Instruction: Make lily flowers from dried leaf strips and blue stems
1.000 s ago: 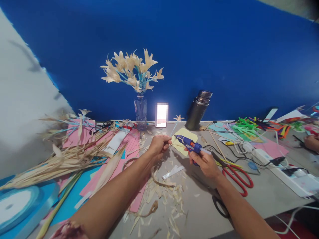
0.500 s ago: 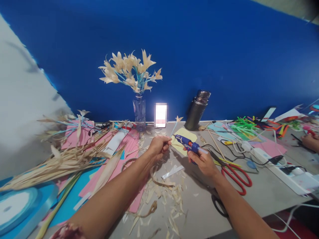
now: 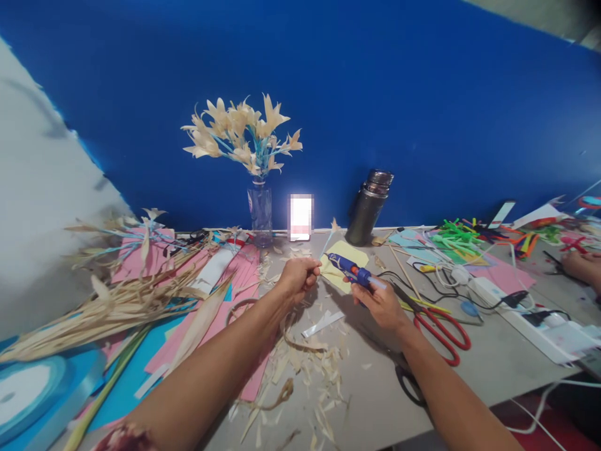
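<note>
My left hand is closed in a pinch on the thin light-blue stem of a small dried-husk flower, whose pale head points up. Wrapped around a blue hot glue gun is my right hand; a clear glue stick pokes out of its back end. The gun's nozzle is close to the stem, just right of my left fingertips; whether they touch I cannot tell. Beneath the gun lies a yellow paper sheet. Husk scraps are strewn on the table in front of my hands.
Husk flowers stand in a clear bottle by the wall, with a dark flask further right. Red-handled scissors and a white power strip lie right, husk strips and blue ribbon left. Another person's hand shows far right.
My view has shifted slightly. The flower in my left hand has turned a little, its head now more upright. The glue gun stays close to the stem. The other person's hand has moved slightly.
</note>
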